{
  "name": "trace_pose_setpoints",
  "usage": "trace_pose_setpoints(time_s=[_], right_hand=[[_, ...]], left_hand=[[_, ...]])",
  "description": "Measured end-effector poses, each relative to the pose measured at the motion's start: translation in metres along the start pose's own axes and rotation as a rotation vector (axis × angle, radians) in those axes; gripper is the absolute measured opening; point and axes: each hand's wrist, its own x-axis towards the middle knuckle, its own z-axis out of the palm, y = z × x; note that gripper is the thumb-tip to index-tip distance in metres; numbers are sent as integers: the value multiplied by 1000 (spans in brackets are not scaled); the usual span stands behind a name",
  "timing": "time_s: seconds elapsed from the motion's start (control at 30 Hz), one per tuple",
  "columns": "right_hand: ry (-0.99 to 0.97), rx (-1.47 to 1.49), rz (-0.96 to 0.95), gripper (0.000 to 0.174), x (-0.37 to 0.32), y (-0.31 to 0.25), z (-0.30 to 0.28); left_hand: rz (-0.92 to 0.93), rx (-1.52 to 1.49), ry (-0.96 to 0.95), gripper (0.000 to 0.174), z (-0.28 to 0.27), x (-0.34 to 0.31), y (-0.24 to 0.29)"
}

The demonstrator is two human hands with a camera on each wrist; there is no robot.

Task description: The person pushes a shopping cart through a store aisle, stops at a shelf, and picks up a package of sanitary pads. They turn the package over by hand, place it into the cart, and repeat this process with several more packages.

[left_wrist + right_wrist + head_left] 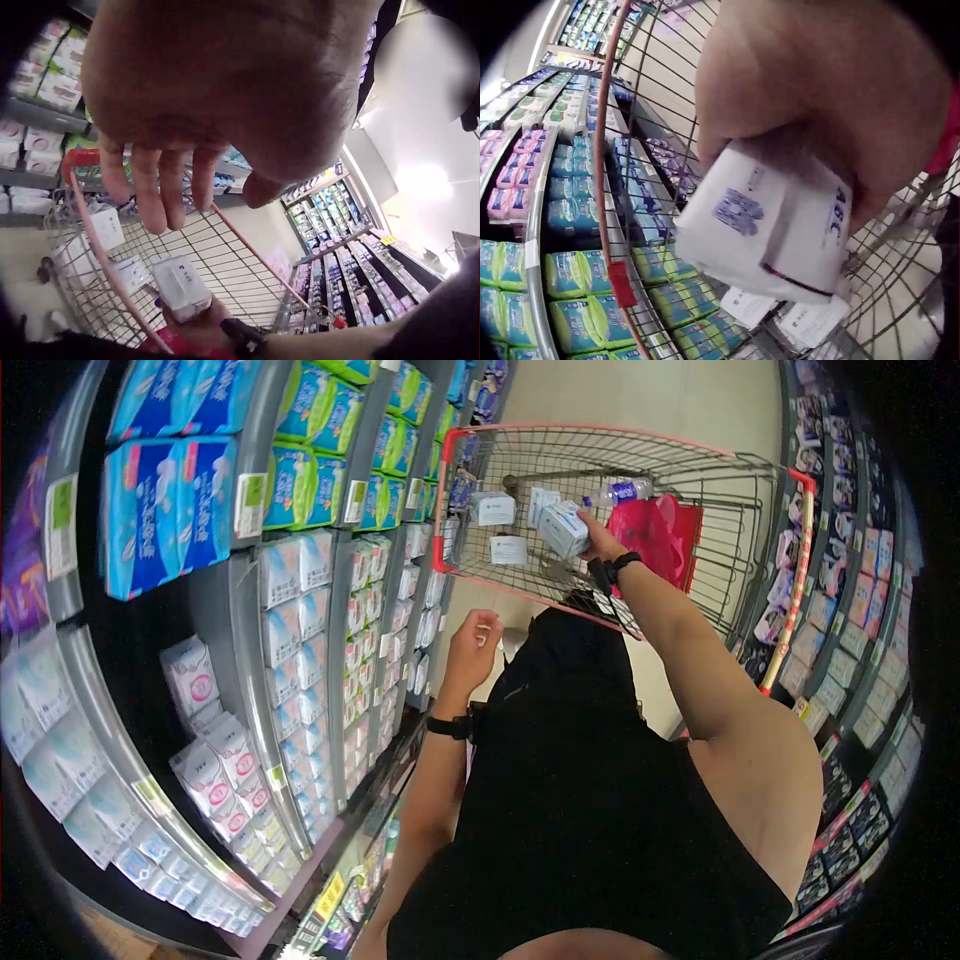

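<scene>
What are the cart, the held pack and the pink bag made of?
The shopping cart looks like metal wire: thin bars, open grid. The white ABC pack seems soft plastic film: smooth, creased, slightly shiny. The pink bag is probably thin plastic: crumpled, glossy.

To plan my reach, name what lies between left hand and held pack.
The cart's near rim lies between left hand and pack, in the head view.

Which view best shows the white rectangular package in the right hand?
The right wrist view: the white rectangular package looms large in the right hand, its ABC lettering readable. Head shows it small, from above, over the red-rimmed wire cart; left wrist shows it small, beyond the left hand.
</scene>
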Motion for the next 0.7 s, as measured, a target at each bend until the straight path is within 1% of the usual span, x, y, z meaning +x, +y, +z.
trace_pose_setpoints(time_s=[0.03,0.13,0.17,0.27,0.3,0.33,0.4,0.43,0.47,0.5,0.57,0.6,0.63,0.7], right_hand=[[14,-21,-20,55,1,-6,6],[-4,150,-107,57,11,-24,27],[134,221,-134,59,17,-29,39],[45,279,-181,49,11,-42,77],[-70,150,-252,46,-11,-46,97],[-130,105,-280,44,-16,-47,117],[-281,37,-274,41,-43,-46,150],[-257,30,-261,38,-53,-45,164],[-232,22,-248,34,-63,-44,176],[-206,14,-234,31,-72,-43,184],[-191,-47,-209,25,-69,-36,187],[-184,-77,-196,23,-70,-32,190],[-97,-45,-238,19,-83,-24,199],[-126,-95,-260,19,-103,-13,213]], left_hand=[[-2,2,6,25,-2,-7,-5],[-37,-26,16,25,-13,-27,-17],[-27,-36,34,25,-16,-32,-26],[32,-70,104,26,-25,-44,-51],[57,-81,131,26,-30,-47,-58],[72,-109,153,25,-35,-50,-63],[93,-173,197,24,-42,-61,-75],[140,-233,223,22,-42,-62,-84],[132,-264,216,22,-44,-66,-94],[122,-296,209,21,-48,-73,-93],[101,-406,157,19,-57,-86,-99],[103,-384,156,19,-61,-93,-98],[103,-362,156,19,-67,-102,-96],[110,-356,182,20,-71,-118,-107]])
